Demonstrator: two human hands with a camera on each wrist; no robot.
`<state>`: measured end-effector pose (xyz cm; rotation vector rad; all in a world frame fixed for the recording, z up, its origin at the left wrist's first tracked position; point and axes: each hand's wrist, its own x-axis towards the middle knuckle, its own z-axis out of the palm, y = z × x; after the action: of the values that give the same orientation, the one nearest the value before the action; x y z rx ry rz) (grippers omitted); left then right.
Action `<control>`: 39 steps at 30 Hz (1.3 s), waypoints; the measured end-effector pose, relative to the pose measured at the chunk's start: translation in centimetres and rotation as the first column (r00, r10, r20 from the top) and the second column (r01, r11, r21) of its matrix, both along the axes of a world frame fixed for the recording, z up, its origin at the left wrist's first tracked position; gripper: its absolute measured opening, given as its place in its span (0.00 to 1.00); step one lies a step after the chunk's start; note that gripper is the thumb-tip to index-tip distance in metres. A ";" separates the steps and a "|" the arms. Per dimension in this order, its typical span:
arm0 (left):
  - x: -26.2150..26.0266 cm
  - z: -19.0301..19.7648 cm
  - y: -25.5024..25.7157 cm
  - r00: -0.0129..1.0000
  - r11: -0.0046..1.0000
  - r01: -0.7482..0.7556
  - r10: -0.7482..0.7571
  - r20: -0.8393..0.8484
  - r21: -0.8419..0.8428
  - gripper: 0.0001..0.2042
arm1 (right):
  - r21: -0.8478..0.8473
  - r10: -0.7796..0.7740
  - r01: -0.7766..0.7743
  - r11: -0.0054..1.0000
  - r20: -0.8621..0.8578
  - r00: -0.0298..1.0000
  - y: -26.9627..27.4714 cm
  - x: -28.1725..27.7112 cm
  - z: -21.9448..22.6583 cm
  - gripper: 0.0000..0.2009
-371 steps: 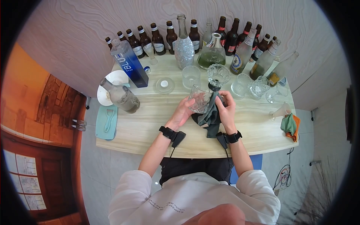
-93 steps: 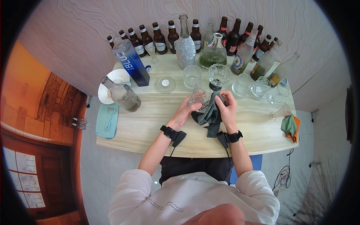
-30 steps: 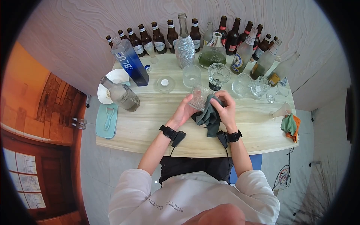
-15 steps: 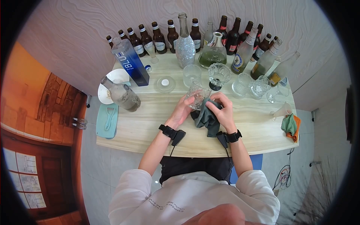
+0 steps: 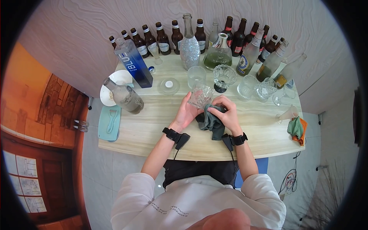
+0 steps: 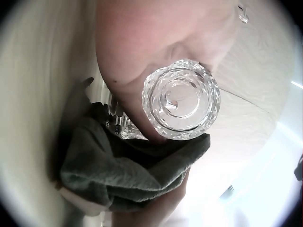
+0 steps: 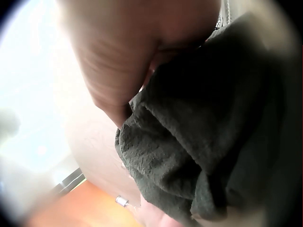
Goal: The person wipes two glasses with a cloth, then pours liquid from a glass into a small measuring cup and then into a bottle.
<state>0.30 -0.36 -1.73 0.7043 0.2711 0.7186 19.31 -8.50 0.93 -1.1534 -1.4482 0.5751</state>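
My left hand (image 5: 186, 112) grips a clear cut-glass tumbler (image 5: 202, 96) above the middle of the table, with the glass tilted. In the left wrist view the tumbler's round, faceted base (image 6: 181, 100) faces the camera. Close at its right, my right hand (image 5: 227, 113) pinches a dark grey-green cloth (image 5: 212, 124) between thumb and fingers. The cloth bunches up against the tumbler's near side, and its loose end hangs down toward the tabletop. Folds of the same cloth (image 7: 175, 142) fill much of the right wrist view and hide the tumbler there.
Behind the hands stand a frosted tumbler (image 5: 196, 78), a scalloped glass bowl (image 5: 224, 76) and more glasses (image 5: 247, 88). Bottles line the back, including a blue one (image 5: 134, 65). At left are a grey bottle (image 5: 128, 100) and a teal board (image 5: 108, 124); green and orange cloths (image 5: 296, 128) lie at right.
The tumbler has been turned and tilted in my left hand over the last second. My right hand has shifted slightly left with the cloth. The things around them stay put.
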 end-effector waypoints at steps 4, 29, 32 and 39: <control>0.1 -1.0 0.1 0.999 0.993 0.009 -0.005 -0.032 0.117 0.35 | 0.004 0.001 -0.001 1.000 0.023 1.000 -0.3 0.0 0.3 0.11; 0.4 -0.5 -0.1 0.990 0.988 0.022 0.000 -0.141 0.154 0.40 | -0.125 -0.253 0.223 0.967 -0.337 0.907 0.0 0.3 -1.0 0.09; 0.5 -0.5 0.0 0.993 0.989 0.042 -0.025 -0.118 0.143 0.46 | -0.038 -0.163 0.158 0.987 -0.229 0.960 0.1 0.5 -1.3 0.09; -0.1 0.1 -0.2 0.999 0.990 0.008 0.000 -0.052 0.138 0.44 | -0.029 0.011 -0.011 1.000 -0.007 1.000 -0.6 -0.1 0.7 0.11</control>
<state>0.20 -0.58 -1.63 0.8562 0.2689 0.7208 19.24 -9.06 1.66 -1.1660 -1.4456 0.6095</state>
